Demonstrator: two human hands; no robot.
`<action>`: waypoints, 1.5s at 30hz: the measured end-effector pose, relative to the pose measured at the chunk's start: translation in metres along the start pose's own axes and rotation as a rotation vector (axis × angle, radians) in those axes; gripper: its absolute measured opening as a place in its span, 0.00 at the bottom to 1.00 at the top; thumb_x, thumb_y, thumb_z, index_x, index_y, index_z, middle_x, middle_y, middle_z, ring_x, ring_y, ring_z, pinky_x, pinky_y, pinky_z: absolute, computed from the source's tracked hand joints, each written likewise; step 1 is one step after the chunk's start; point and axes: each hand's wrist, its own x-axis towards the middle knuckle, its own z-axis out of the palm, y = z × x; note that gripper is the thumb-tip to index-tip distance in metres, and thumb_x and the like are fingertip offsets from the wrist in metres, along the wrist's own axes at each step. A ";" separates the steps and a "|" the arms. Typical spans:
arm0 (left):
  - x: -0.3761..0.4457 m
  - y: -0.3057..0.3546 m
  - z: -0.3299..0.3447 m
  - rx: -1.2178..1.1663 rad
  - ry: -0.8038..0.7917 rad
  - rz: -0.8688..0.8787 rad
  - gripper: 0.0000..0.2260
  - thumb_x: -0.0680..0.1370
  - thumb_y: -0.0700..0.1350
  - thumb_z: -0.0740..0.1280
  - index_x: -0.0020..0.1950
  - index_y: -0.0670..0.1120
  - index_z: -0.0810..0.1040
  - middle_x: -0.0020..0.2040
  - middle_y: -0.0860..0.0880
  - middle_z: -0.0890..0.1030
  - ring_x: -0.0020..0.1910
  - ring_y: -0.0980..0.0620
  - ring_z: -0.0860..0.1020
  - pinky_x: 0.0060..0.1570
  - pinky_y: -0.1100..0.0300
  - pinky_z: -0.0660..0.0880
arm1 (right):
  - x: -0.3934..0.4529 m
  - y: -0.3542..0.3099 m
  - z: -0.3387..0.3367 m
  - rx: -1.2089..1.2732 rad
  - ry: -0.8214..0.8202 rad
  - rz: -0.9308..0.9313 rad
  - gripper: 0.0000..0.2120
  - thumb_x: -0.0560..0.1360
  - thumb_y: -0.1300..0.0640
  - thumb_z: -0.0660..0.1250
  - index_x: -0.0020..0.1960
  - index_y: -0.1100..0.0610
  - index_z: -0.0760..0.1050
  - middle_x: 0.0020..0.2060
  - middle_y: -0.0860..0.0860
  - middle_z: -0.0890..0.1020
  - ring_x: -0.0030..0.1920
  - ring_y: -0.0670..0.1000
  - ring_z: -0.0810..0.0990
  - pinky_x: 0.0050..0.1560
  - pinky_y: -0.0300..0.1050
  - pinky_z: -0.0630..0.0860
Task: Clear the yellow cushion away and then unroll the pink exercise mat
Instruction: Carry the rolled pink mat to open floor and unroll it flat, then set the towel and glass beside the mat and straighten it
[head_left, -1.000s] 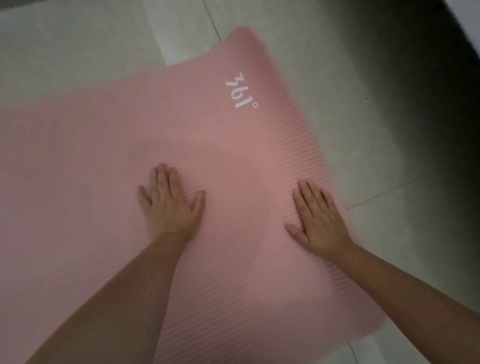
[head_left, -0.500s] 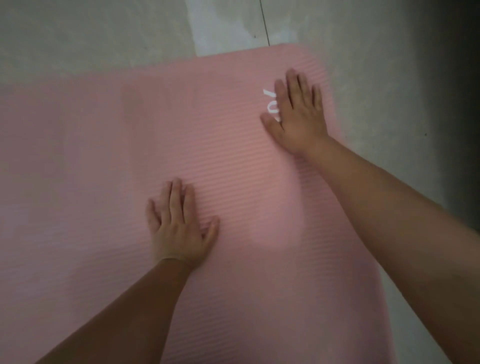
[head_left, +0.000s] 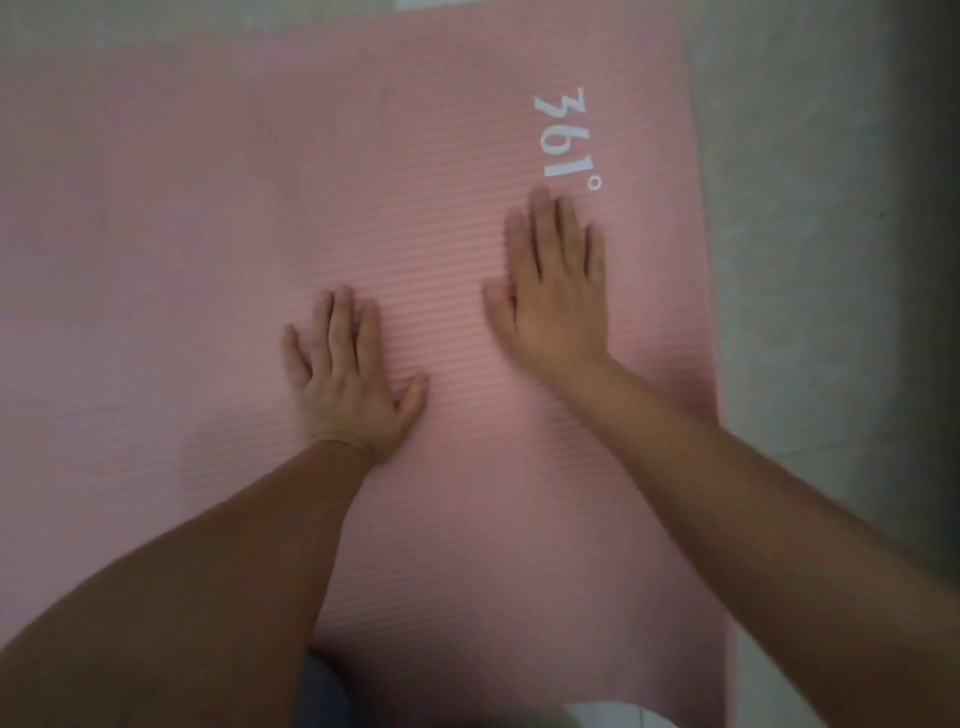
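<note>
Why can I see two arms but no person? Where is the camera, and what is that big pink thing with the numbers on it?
The camera sits on the person's head and looks down, so you see what they see: only their own two arms reaching forward. There is no machine here, just bare hands.

The big pink thing is an exercise mat, spread out flat on a grey tiled floor. It has fine ridges across it and white writing that reads 361 with a little degree sign.

The left hand and the right hand both lie flat on the mat, palms down, with the fingers straight. Nothing is being held; the hands just press on the mat. The right hand's fingertips are just below the writing.

I cannot see a yellow cushion anywhere in this picture.
</note>
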 end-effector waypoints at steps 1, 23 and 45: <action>-0.001 0.000 0.000 -0.009 0.003 -0.002 0.34 0.68 0.55 0.56 0.62 0.29 0.72 0.63 0.28 0.73 0.62 0.26 0.71 0.57 0.27 0.61 | -0.033 -0.007 0.007 -0.028 0.012 -0.028 0.28 0.73 0.49 0.59 0.69 0.62 0.66 0.69 0.62 0.68 0.70 0.64 0.66 0.69 0.64 0.60; -0.064 -0.057 0.001 0.123 -0.222 0.083 0.31 0.79 0.56 0.53 0.77 0.45 0.45 0.79 0.46 0.44 0.77 0.49 0.43 0.74 0.46 0.42 | -0.109 -0.014 0.024 -0.074 -0.051 -0.017 0.38 0.67 0.40 0.52 0.68 0.64 0.67 0.69 0.64 0.67 0.70 0.68 0.63 0.66 0.74 0.53; -0.426 -0.191 -0.270 -0.139 -0.139 -0.594 0.16 0.77 0.45 0.57 0.62 0.45 0.76 0.68 0.47 0.71 0.66 0.46 0.68 0.67 0.52 0.59 | -0.291 -0.367 -0.237 -0.241 -0.594 -0.666 0.30 0.78 0.44 0.51 0.75 0.54 0.47 0.77 0.51 0.52 0.76 0.52 0.47 0.75 0.56 0.41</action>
